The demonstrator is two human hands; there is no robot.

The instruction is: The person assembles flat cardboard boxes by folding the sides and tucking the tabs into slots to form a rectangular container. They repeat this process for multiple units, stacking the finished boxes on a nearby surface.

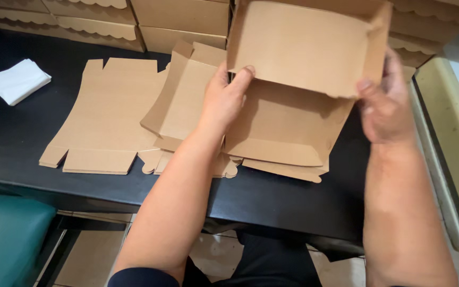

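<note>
Both hands hold a half-folded brown cardboard box [298,58] above the black table [272,199]. The left hand [224,98] is closed on its left edge, thumb pressed on the panel; the right hand [386,101] pinches the right side, thumb in front. Flat brown cardboard box blanks [107,114] lie on the table below, left of the hands, and a folded white cloth [17,81] lies far left.

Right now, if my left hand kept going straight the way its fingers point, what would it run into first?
Your left hand points up and away, already gripping the half-folded cardboard box. Straight on, it would probably press into that box's panel first; behind it stand the stacked cardboard boxes, though depth is hard to judge.
</note>
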